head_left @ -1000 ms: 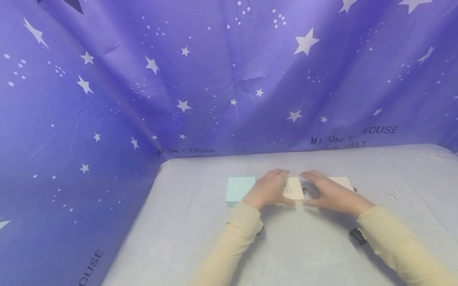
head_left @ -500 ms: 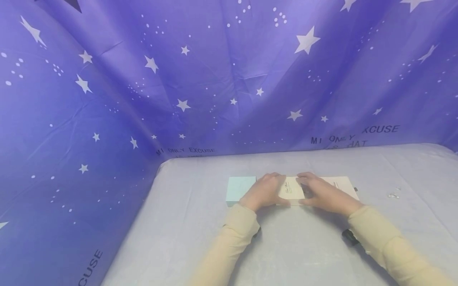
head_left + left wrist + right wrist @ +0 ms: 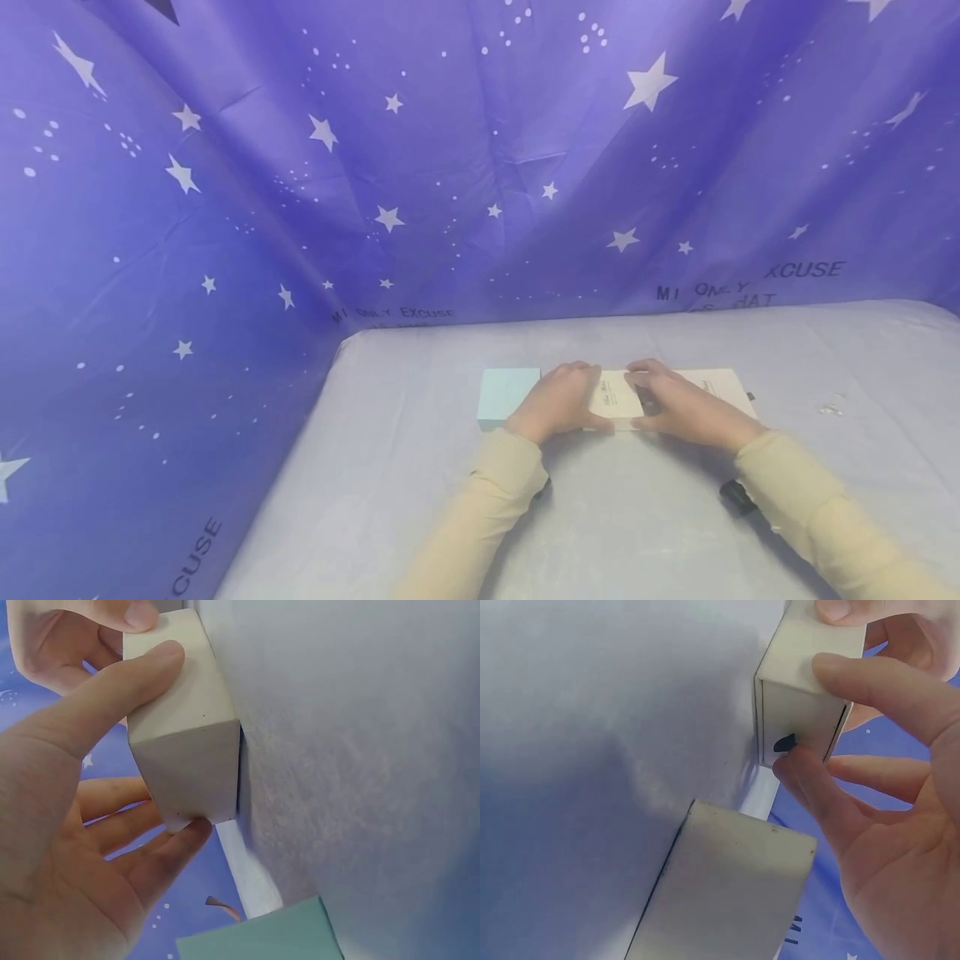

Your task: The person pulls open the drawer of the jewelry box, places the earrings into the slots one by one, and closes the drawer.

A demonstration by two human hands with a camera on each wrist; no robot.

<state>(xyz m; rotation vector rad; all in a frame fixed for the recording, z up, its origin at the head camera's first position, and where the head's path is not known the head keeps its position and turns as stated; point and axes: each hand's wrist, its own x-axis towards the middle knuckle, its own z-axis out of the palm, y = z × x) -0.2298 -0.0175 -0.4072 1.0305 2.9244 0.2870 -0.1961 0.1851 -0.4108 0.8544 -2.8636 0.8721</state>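
Observation:
Both hands hold a small cream box [image 3: 618,396] with dark lettering on its top, standing on the pale table. My left hand [image 3: 558,400] grips its left end; in the left wrist view the thumb lies on the near side and the fingertips reach the far edge. At the other end my right hand [image 3: 686,407] grips it, with its thumb on the near side. Fingertips of that hand lie right at a dark tab [image 3: 784,742] on the box's end face, in the right wrist view. A teal box [image 3: 508,396] stands left of the hands, and a second cream box [image 3: 720,387] right of them.
Small shiny pieces [image 3: 831,409] lie on the table [image 3: 637,533] farther right. A purple curtain [image 3: 450,150] with white stars hangs behind the table and along its left side. A dark object [image 3: 738,497] shows under the right sleeve.
My right hand has moved left onto the middle cream box's end, covering the dark tab that showed there in the head view. More of the box's lettering shows. The left hand has barely moved.

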